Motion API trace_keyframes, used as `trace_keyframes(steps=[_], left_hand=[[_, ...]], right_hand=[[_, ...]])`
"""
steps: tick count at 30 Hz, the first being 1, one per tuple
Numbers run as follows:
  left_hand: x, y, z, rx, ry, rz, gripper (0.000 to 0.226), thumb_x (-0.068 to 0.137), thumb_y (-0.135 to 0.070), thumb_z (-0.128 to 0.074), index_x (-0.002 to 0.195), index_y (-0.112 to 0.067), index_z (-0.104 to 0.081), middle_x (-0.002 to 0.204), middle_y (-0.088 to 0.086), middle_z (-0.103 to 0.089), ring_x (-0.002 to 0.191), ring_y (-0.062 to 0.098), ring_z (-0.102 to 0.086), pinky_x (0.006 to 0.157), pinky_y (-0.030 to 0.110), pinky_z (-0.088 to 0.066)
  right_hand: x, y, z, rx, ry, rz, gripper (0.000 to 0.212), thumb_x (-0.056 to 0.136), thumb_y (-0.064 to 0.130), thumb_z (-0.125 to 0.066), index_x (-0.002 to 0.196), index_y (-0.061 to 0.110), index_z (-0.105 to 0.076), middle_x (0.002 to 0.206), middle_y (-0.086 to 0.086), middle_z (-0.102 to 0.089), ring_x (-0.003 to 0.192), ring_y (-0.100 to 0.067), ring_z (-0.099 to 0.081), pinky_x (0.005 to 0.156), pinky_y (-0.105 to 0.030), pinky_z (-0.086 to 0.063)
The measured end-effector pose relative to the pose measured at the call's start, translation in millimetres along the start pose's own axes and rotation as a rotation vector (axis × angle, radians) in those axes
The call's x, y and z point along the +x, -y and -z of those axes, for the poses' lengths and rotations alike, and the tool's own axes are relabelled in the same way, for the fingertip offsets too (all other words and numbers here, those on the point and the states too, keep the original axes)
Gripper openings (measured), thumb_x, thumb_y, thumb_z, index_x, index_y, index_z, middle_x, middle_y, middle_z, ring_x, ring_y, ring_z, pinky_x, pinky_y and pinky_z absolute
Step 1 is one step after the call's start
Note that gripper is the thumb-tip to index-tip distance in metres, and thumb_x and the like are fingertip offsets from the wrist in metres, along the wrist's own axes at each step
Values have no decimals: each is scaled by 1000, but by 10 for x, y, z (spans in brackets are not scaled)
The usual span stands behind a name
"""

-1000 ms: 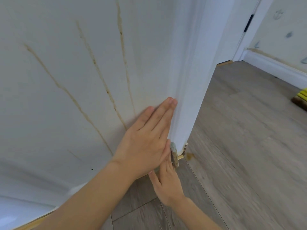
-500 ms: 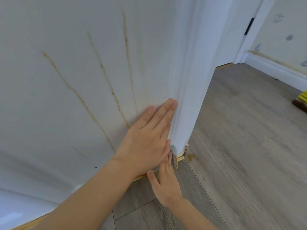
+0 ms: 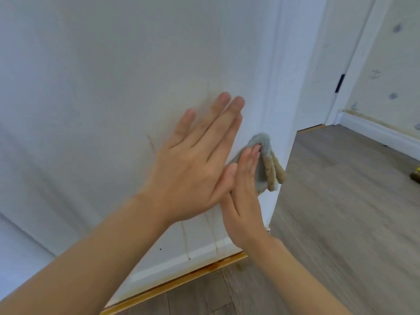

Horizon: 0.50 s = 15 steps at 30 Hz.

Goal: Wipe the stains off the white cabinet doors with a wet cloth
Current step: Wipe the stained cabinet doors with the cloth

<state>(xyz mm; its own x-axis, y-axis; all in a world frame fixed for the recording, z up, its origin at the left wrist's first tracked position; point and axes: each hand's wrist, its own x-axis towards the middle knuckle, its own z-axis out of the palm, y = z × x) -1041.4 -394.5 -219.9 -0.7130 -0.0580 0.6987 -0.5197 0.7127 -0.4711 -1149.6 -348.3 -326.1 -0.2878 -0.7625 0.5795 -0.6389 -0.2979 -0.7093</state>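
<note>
The white cabinet door (image 3: 109, 92) fills the left and middle of the view. Faint brownish streaks (image 3: 151, 144) run down it, and paler ones (image 3: 187, 242) show below my hands. My left hand (image 3: 195, 160) lies flat on the door with straight fingers, near its right edge. My right hand (image 3: 244, 189) presses a grey and tan cloth (image 3: 266, 162) against the door's right edge with straight fingers. The cloth hangs folded over that edge.
Grey wood-look floor (image 3: 341, 212) stretches to the right. A wooden strip (image 3: 181, 283) runs under the cabinet. A white room door (image 3: 336, 64) with a black hinge stands at the back right, beside a white skirting board (image 3: 381, 135). A yellow object (image 3: 416, 173) sits at the right edge.
Both hands have moved up the door from its bottom corner. The cloth, then mostly hidden at the corner, now shows against the edge. The brown streaks look much fainter.
</note>
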Motion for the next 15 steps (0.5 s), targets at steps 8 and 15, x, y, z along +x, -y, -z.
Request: trace_keyframes(steps=[8, 15], left_hand=[[166, 833, 611, 118, -126, 200, 58, 98, -32, -21, 141, 5, -32, 150, 18, -26, 141, 32, -20, 115, 42, 0], [-70, 1057, 708, 121, -131, 248, 57, 96, -30, -25, 143, 2, -28, 151, 17, -24, 141, 29, -19, 110, 53, -17]], right_hand=[[750, 897, 165, -205, -32, 286, 66, 96, 52, -17, 144, 27, 20, 143, 25, 36, 139, -5, 28, 111, -24, 23], [347, 948, -387, -485, 292, 772, 51, 99, 33, -31, 149, 22, -27, 155, 0, -26, 137, -20, -34, 104, -38, -42]])
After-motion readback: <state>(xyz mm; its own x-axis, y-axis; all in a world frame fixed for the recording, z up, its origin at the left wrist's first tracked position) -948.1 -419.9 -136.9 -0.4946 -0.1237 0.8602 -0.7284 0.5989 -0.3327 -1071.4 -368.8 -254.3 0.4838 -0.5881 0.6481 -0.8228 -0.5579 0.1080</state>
